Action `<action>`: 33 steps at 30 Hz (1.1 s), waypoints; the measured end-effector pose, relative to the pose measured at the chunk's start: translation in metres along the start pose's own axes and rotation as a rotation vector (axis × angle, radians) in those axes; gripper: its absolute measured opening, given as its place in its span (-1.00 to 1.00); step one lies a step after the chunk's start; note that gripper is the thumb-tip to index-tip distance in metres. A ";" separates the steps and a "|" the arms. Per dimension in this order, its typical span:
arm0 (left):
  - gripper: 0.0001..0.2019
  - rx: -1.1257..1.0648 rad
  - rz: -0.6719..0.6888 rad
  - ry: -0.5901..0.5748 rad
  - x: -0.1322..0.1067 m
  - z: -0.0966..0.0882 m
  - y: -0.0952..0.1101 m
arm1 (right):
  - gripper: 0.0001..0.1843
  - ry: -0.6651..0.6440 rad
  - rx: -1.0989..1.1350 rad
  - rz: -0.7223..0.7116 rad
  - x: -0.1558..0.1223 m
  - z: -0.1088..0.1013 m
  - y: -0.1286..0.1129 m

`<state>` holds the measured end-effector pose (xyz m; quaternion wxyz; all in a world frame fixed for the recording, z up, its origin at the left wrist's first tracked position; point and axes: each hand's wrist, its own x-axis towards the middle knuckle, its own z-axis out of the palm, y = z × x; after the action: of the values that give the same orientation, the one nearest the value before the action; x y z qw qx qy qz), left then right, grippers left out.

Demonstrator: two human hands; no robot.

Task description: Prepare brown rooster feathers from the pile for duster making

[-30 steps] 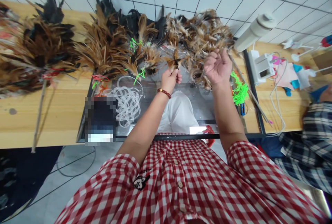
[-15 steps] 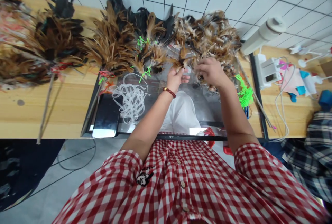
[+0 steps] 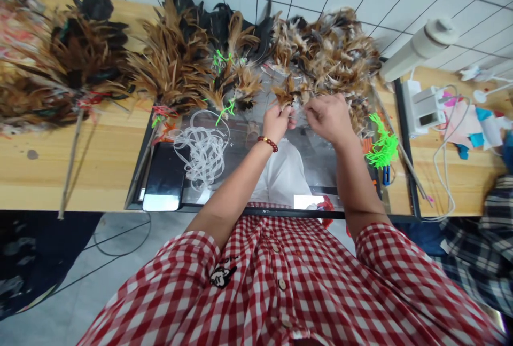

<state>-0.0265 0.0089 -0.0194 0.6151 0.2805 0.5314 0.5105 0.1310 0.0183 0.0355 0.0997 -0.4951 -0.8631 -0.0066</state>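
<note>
**Two hands on one small tuft of feathers**

Both hands meet over the mirror-like sheet [image 3: 320, 175] near the tabletop's far edge. The left hand [image 3: 276, 122] pinches a small feather bunch [image 3: 285, 95] by its quill ends; the right hand [image 3: 328, 116] is closed beside it, fingertips at the same tuft. The feathers look very light, soft and easily bent, so the stiff quill bases seem the surest grip. Loose feathers [image 3: 328, 57] lie just behind.
</note>
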 end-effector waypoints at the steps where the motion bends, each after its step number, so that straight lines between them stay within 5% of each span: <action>1: -0.85 0.013 -0.001 -0.013 0.000 0.000 0.000 | -0.73 0.004 -0.006 0.009 0.000 0.002 -0.002; 16: -0.68 0.292 0.107 -0.147 -0.004 -0.004 -0.003 | -0.75 0.053 0.005 0.001 0.003 0.017 -0.004; 22: -0.80 0.018 -0.017 0.062 -0.003 -0.004 0.008 | -0.72 0.216 -0.024 0.187 -0.006 -0.009 0.038; 26: -0.77 -0.082 -0.052 0.110 -0.002 -0.004 0.013 | -0.69 0.100 0.001 0.149 -0.010 -0.010 0.053; 33: -0.78 -0.116 -0.046 0.071 -0.003 -0.005 0.011 | -0.70 -0.052 -0.048 0.064 -0.003 0.012 0.042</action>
<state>-0.0344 0.0092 -0.0095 0.6226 0.2137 0.5286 0.5359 0.1667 0.0382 0.0199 0.0658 -0.5248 -0.8486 -0.0112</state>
